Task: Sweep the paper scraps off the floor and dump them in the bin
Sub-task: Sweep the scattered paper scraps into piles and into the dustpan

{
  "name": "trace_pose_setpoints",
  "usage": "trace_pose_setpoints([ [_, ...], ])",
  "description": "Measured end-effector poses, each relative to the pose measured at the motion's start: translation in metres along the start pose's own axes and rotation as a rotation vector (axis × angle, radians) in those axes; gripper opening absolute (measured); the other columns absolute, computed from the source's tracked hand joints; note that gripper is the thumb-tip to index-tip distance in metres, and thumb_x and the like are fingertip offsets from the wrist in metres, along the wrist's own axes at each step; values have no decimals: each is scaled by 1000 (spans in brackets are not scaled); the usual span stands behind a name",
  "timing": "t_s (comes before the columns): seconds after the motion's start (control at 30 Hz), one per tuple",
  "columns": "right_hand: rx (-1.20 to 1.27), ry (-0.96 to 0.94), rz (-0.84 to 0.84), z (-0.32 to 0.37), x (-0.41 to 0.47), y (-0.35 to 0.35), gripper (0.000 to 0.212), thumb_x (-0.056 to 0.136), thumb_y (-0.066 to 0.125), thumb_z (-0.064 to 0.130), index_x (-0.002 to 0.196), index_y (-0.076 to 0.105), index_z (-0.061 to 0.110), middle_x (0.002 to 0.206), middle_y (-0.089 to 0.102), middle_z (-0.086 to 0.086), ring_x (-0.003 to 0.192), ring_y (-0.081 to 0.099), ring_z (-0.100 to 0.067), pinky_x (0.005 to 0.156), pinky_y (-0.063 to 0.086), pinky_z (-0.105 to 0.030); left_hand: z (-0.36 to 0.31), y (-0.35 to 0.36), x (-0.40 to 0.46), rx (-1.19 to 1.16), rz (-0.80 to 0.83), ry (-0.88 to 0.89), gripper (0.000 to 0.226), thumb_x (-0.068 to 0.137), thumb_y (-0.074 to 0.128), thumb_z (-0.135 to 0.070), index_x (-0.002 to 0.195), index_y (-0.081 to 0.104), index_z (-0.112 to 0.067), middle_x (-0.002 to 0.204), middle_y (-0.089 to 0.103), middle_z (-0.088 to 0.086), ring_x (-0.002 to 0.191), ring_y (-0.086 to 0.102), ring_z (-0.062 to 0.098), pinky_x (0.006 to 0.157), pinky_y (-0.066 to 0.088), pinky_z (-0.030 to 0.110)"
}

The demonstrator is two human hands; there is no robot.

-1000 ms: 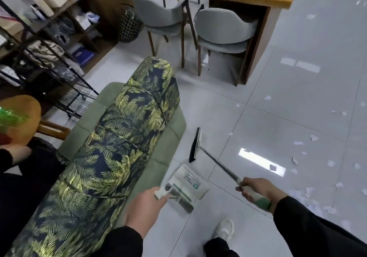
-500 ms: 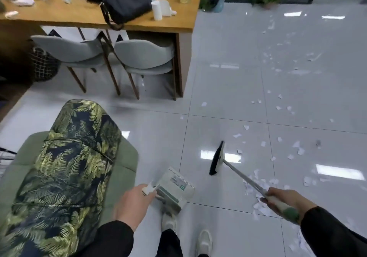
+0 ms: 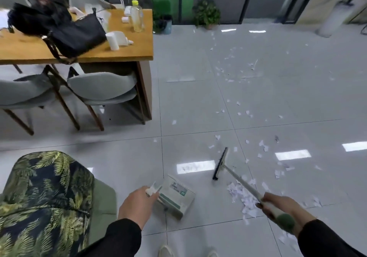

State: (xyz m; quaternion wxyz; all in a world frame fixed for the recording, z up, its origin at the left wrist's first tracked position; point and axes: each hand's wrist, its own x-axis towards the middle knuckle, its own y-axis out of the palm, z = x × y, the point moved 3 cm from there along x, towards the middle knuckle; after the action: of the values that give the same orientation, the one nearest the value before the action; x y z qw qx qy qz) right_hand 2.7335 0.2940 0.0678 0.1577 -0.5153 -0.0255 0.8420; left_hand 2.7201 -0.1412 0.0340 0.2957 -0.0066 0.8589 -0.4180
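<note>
Early in the sweep, right hand gripping the broom, left hand holding the dustpan, paper scraps heaped on the floor beside it; next, likely gathering strays into the pan.

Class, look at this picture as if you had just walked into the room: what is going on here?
A person is cleaning up torn paper from a tiled floor. The right hand grips the handle of a small broom, whose head is over the floor near a heap of paper scraps. The left hand holds a dustpan by its handle, to the left of the heap. More scraps lie scattered farther across the floor. No bin can be made out for certain.
</note>
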Motion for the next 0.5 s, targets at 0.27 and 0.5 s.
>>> trace_pose_setpoints([
  [0.27, 137, -1, 129, 46, -6, 134, 24, 92, 57, 5, 108, 58, -13, 86, 72, -25, 49, 54, -19, 42, 50, -21, -6, -54, 38, 90, 21, 60, 35, 98, 55, -59, 77, 60, -32, 69, 64, -6, 63, 58, 9, 53, 40, 25],
  [0.5, 68, 8, 337, 114, 34, 252, 22, 89, 54, 2, 107, 58, -11, 83, 66, -26, 47, 50, -21, 41, 46, -22, -11, -95, 83, 160, -4, -15, 22, 98, 56, -54, 92, 64, -34, 77, 66, -7, 73, 62, 12, 60, 45, 27],
])
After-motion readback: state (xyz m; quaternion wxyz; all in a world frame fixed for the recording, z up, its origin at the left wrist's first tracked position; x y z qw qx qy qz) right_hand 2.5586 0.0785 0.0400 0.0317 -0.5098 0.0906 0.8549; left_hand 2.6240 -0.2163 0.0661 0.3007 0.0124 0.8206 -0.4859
